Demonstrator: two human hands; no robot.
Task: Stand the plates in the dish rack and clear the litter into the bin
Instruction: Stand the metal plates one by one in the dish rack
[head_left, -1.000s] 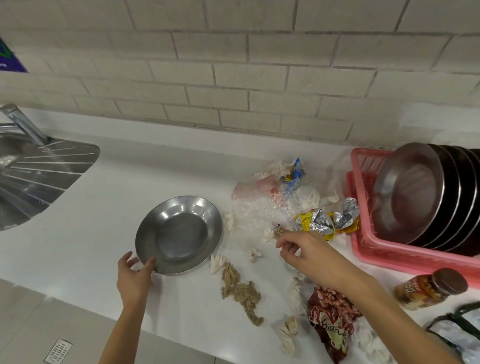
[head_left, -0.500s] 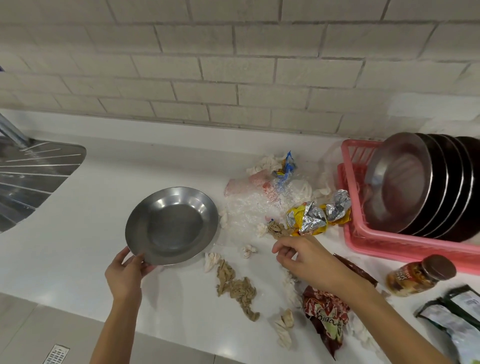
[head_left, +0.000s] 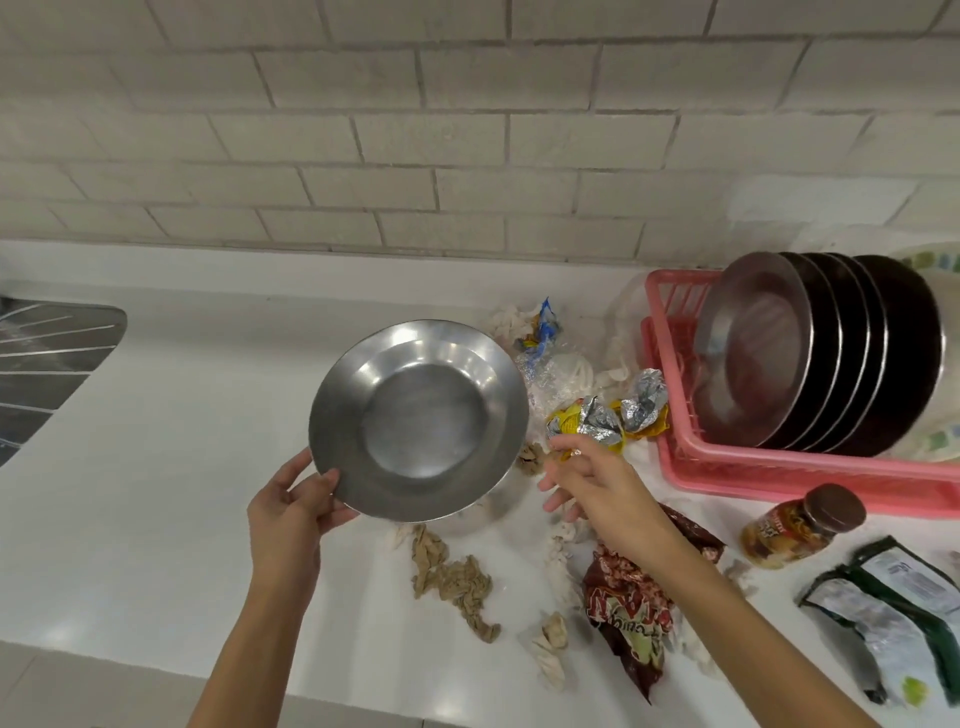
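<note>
Head view. The left hand (head_left: 291, 512) grips a steel plate (head_left: 418, 418) at the plate's 7 o'clock rim, thumb on the inner face and fingers curled behind. The plate is raised clear of the white counter (head_left: 156, 467) and tilted, with its hollow facing the camera; its shadow lies on the counter below its 5 o'clock edge.

The right hand (head_left: 602, 483) hangs just off the plate's 4 o'clock edge with fingers loosely spread and holds nothing. It hovers over scattered litter.

At the plate's 3 o'clock lies a crumpled yellow-and-foil wrapper (head_left: 608, 421). At 1 o'clock sits clear plastic with a blue scrap (head_left: 545, 332). At 6 o'clock lies a brown crumpled paper (head_left: 452, 577). At 5 o'clock lies a red snack bag (head_left: 634, 618), with white tissue bits around it.

The pink dish rack (head_left: 779, 470) stands at 3 o'clock, well apart from the held plate. A row of racked plates (head_left: 815, 353) stands on edge in it. A brown-lidded jar (head_left: 802, 525) lies on its side in front of the rack.
</note>
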